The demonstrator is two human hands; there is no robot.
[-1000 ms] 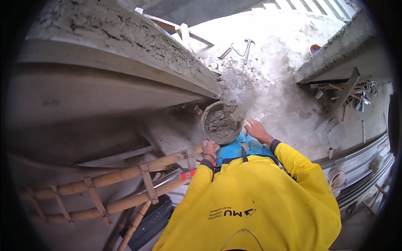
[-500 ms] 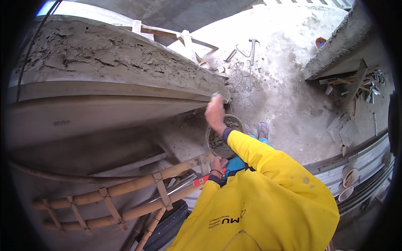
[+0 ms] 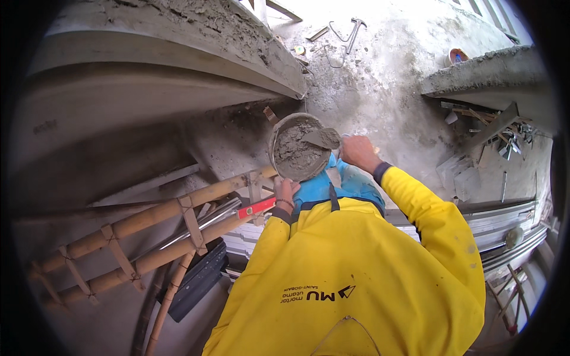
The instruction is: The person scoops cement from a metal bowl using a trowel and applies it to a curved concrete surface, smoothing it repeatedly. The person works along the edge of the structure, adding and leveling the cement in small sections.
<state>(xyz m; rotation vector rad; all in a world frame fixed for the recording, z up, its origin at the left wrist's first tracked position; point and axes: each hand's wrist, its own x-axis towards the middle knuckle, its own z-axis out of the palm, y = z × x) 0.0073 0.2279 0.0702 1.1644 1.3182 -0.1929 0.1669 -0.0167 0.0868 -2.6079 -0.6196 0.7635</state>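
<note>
A bucket (image 3: 274,155) of wet grey mortar (image 3: 294,155) stands in front of me, close against my blue trousers. My right hand (image 3: 358,152) is closed around the handle of a trowel (image 3: 333,139) just right of the bucket. The blade lies over the right part of the bucket with mortar on it. My left hand (image 3: 286,191) is closed on the bucket's near rim, its fingertips partly hidden. Beside the left wrist is a red spirit level (image 3: 256,207), resting by the bamboo ladder.
A bamboo ladder (image 3: 155,220) slants across the left. The mortar-coated wall edge (image 3: 237,35) runs along the upper left. On the floor ahead lies a hammer (image 3: 354,35). At right, a rough concrete ledge (image 3: 484,74) juts out above scrap wood. A small bucket (image 3: 456,57) stands beyond it.
My right hand has swung back from the wall end to the bucket's right side, where the loaded trowel now shows. The left hand stays at the rim. The view has shifted.
</note>
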